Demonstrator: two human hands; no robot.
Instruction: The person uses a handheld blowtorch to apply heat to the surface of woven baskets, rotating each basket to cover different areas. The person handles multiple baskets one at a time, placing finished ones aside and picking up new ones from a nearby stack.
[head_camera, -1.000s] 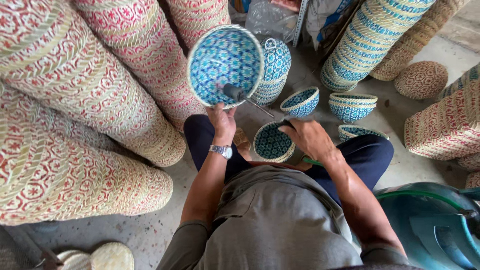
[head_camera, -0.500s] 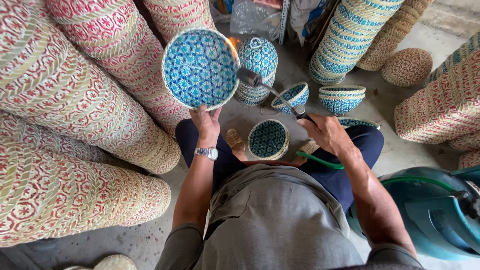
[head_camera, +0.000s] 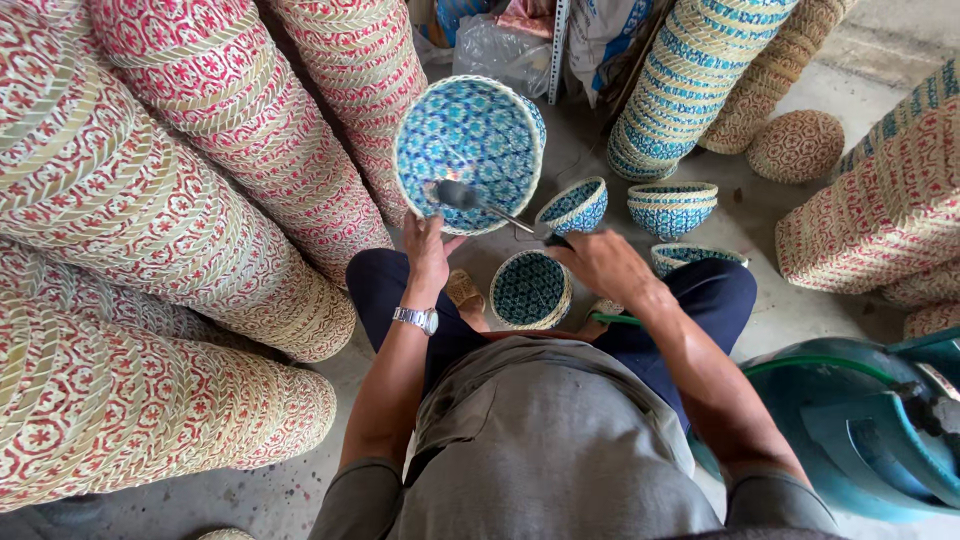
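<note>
My left hand (head_camera: 428, 245) holds a round blue-and-white woven basket (head_camera: 470, 130) by its lower rim, tilted so its inside faces me. My right hand (head_camera: 600, 262) grips a thin metal torch wand (head_camera: 490, 208). The wand's dark nozzle sits inside the basket, near its lower left wall. I see no flame at the nozzle. A green hose (head_camera: 615, 320) runs from under my right hand. A smaller blue woven basket (head_camera: 530, 290) rests on the floor between my knees.
Tall stacks of red-patterned baskets (head_camera: 150, 200) lie on their sides at the left. Blue-patterned stacks (head_camera: 690, 80) lean at the back right. Loose blue bowls (head_camera: 672, 207) sit on the concrete floor ahead. A teal gas cylinder (head_camera: 850, 430) stands beside my right arm.
Half a second ago the torch tip burned with a flame at the basket's right rim. It has now swung left into the basket's inside, and no flame shows.
</note>
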